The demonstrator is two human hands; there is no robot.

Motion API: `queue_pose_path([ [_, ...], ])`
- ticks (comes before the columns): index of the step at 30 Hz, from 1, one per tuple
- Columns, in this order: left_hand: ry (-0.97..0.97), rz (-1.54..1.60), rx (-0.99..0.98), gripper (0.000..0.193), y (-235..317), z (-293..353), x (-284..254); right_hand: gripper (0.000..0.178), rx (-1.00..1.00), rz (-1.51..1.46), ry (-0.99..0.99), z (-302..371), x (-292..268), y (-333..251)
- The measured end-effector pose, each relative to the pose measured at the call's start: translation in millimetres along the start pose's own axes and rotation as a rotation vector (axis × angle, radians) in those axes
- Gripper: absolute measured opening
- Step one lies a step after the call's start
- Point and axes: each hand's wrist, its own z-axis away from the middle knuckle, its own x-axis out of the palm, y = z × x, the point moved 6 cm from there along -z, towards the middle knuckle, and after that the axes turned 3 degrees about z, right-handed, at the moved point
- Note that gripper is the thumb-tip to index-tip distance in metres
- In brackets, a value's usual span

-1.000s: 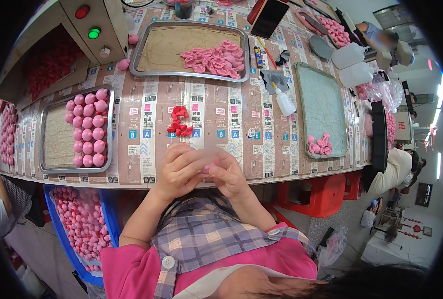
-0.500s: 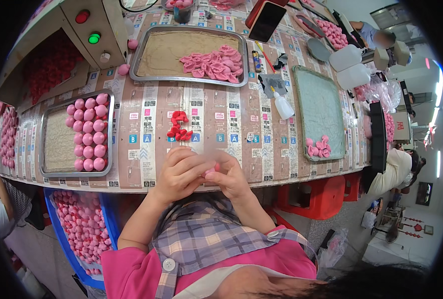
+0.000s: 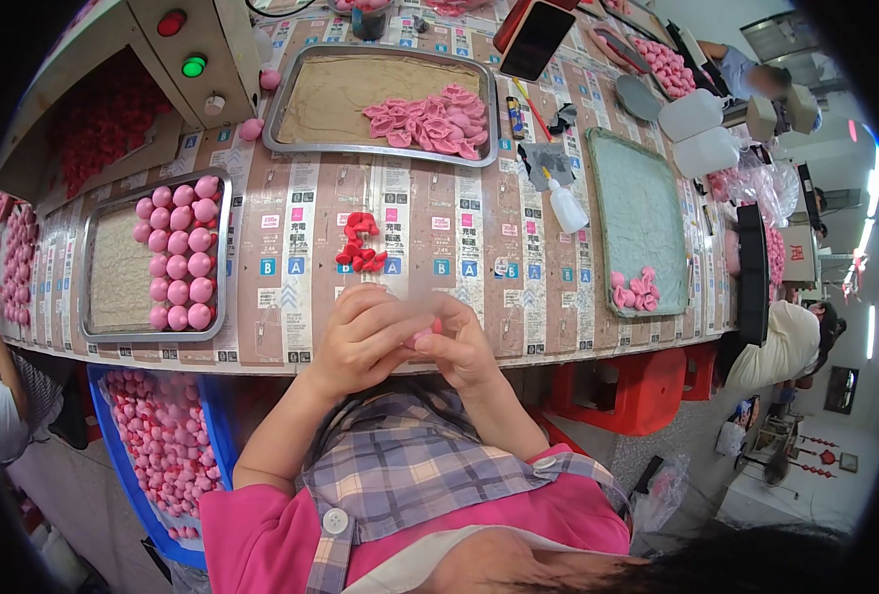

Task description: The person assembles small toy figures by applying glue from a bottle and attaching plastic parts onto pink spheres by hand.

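Note:
At the table's near edge, my left hand (image 3: 362, 340) and my right hand (image 3: 462, 348) meet with fingers closed around a small pink-and-red piece (image 3: 424, 337). Most of that piece is hidden by the fingers. Just beyond my hands lies a small pile of red pieces (image 3: 361, 259). To the left, a metal tray (image 3: 116, 267) carries rows of round pink balls (image 3: 177, 265). Farther back, another metal tray (image 3: 321, 99) holds a heap of thin, curled pink pieces (image 3: 428, 124). On the right, a greenish tray (image 3: 637, 208) has several pink pieces (image 3: 635, 289) at its near end.
A machine with red and green lights (image 3: 194, 66) stands at the back left. A white squeeze bottle (image 3: 566, 208) and a dark-screened device (image 3: 535, 42) are back right. Below the table are a blue crate (image 3: 115, 445) of pink balls and a red stool (image 3: 623, 391). Other people sit nearby.
My fingers have shifted slightly around the small piece, which stays between both hands. The whole view has moved a little; the trays look the same.

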Motion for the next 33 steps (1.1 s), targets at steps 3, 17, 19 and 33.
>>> queue_pose_path([
  [3, -0.003, -0.003, 0.003, 0.036, 0.0, -0.4, 0.4, 0.024, 0.020, -0.036, 0.015, 0.3, -0.5, 1.4],
  [17, -0.002, 0.173, -0.171, 0.041, -12.4, -1.3, 3.2, 0.043, 0.131, -0.306, -0.128, -4.8, 5.3, 23.4],
  [19, 0.009, 0.176, -0.193, 0.042, -13.1, -0.8, 1.9, 0.049, 0.121, -0.324, -0.172, -5.8, 9.0, 22.8],
  [33, 0.423, -0.173, -0.499, 0.026, -52.1, 33.9, -151.9, 0.038, -0.160, -0.079, -0.003, -14.1, -13.2, -22.0],
])
